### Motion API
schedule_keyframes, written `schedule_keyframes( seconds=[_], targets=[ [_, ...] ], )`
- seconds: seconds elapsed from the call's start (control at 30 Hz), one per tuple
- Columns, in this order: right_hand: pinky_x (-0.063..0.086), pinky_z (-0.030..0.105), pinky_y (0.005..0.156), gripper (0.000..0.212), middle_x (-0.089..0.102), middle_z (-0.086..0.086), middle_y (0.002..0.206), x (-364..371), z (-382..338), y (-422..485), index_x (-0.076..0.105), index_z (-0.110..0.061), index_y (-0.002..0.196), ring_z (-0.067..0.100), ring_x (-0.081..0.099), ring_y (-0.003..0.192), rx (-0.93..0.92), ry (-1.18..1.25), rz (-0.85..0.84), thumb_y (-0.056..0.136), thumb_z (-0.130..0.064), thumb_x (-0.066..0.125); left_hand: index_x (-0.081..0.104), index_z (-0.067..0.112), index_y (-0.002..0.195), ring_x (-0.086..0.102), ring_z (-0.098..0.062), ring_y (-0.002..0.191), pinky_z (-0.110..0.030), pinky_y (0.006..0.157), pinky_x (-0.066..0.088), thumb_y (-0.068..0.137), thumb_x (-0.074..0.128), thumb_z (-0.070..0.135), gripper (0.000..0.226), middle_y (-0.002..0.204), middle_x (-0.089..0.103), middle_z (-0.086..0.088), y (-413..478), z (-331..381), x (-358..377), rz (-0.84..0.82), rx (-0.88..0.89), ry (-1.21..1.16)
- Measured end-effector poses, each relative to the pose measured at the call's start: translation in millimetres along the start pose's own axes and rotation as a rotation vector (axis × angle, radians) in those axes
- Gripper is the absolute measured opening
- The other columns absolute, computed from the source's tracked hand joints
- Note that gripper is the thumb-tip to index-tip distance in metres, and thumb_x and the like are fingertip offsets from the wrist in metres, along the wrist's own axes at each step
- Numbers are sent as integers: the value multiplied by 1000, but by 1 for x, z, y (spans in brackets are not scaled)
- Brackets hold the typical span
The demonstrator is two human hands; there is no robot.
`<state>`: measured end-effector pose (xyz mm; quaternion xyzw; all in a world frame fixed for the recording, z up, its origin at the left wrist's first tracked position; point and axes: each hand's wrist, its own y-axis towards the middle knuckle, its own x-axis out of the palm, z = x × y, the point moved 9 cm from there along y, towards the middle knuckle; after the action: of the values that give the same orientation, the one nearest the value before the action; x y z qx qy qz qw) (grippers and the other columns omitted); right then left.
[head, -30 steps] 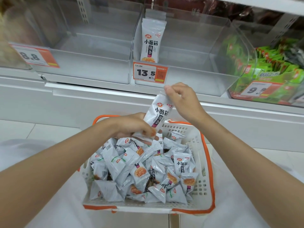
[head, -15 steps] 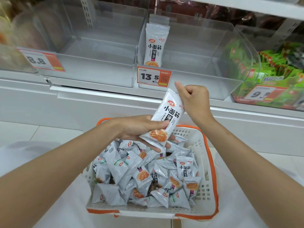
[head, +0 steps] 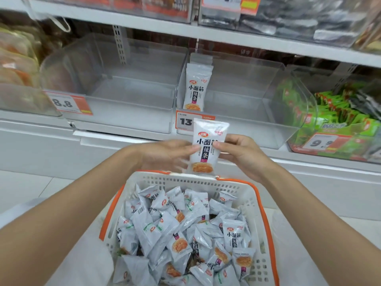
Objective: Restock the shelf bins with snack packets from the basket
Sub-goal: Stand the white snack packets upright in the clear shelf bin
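- The white foil snack packet with black lettering and an orange food picture [head: 208,147] now stands upright above the far rim of the white perforated plastic basket with an orange rim [head: 185,180]. Half a second ago it leaned to one side, lower over the basket.
- The right hand [head: 241,153] pinches the packet's right edge at mid-height, thumb on the front. Earlier it gripped the top corner.
- The left hand [head: 167,154] has let go of the packet's bottom end. Its fingers lie straight and blurred, with the tips touching the packet's left edge.
- The packet's top now covers part of the orange-and-white price tag [head: 184,121] on the shelf's front edge.
- Behind the tag, in the clear plastic shelf bin [head: 257,96], one matching packet [head: 195,89] stands against the left wall, as before.
- A heap of the same packets [head: 181,234] fills the basket.
- Green packets [head: 329,114] fill the bin towards the shelf's right edge.
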<state>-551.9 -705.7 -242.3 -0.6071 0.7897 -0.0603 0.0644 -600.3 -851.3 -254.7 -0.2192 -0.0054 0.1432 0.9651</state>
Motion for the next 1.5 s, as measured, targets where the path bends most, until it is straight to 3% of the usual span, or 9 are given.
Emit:
schedule_keyframes(
  seconds=[0.2, 0.37, 0.6, 0.73, 0.8, 0.97, 1.17, 1.27, 1.5],
  targets=[
    [58, 30, 83, 19, 75, 1, 102, -27, -98, 22, 70, -10, 106, 17, 72, 96, -340, -50, 227, 89, -2, 65, 56, 24, 128, 68, -1, 91, -19, 72, 52, 81, 74, 37, 52, 109, 70, 7, -8, 110, -88, 539, 278, 282],
    [58, 25, 79, 17, 74, -7, 98, -23, -136, 60, 69, -22, 99, 10, 71, 92, -408, -182, 302, 90, -8, 67, 63, 23, 118, 63, 0, 87, -14, 70, 45, 77, 81, 30, 45, 97, 69, 8, 6, 150, -140, 772, 386, 345],
    [54, 16, 70, 16, 72, 6, 103, -11, -85, 133, 70, -6, 104, 9, 65, 79, -206, -308, 324, 89, -3, 67, 65, 21, 113, 56, -6, 82, -15, 69, 43, 72, 85, 28, 46, 91, 60, 6, 44, 149, -178, 830, 345, 513],
    [56, 39, 87, 11, 72, 11, 107, -12, -68, 158, 68, -8, 99, 22, 69, 95, -111, -371, 315, 88, -5, 68, 74, 20, 92, 45, -5, 60, -18, 55, 37, 78, 80, 25, 16, 69, 50, 9, 61, 153, -186, 869, 270, 691],
    [55, 41, 88, 11, 72, 8, 106, -11, -66, 165, 66, -11, 96, 22, 68, 96, -97, -410, 303, 87, -7, 70, 71, 23, 85, 44, -3, 58, -18, 53, 34, 80, 78, 26, 9, 66, 47, 13, 66, 154, -189, 877, 241, 745],
    [55, 36, 83, 60, 68, -1, 108, -3, -45, 179, 57, -13, 114, 19, 64, 100, 76, -687, 166, 63, -17, 89, 74, 17, 89, 42, -6, 53, -19, 50, 32, 80, 78, 21, 10, 61, 46, 9, 72, 156, -194, 888, 234, 740],
    [59, 41, 82, 35, 71, 9, 107, 4, -40, 184, 66, -10, 112, 23, 70, 87, 135, -718, 162, 78, -12, 78, 75, 13, 103, 41, -6, 53, -13, 49, 32, 82, 75, 14, 21, 66, 50, 3, 73, 155, -197, 901, 234, 719],
    [60, 35, 69, 30, 69, 11, 106, 2, -37, 184, 65, -8, 109, 23, 67, 75, 178, -658, 185, 81, -7, 76, 74, 14, 104, 42, -5, 55, -13, 51, 34, 82, 75, 14, 22, 94, 66, -15, 72, 154, -196, 905, 234, 721],
    [60, 36, 73, 29, 69, 8, 101, -1, -40, 182, 62, -8, 104, 22, 67, 76, 182, -620, 259, 79, -9, 78, 73, 16, 107, 43, -5, 57, -13, 51, 32, 84, 72, 15, 24, 68, 45, 9, 69, 152, -197, 943, 249, 714]
  ],
)
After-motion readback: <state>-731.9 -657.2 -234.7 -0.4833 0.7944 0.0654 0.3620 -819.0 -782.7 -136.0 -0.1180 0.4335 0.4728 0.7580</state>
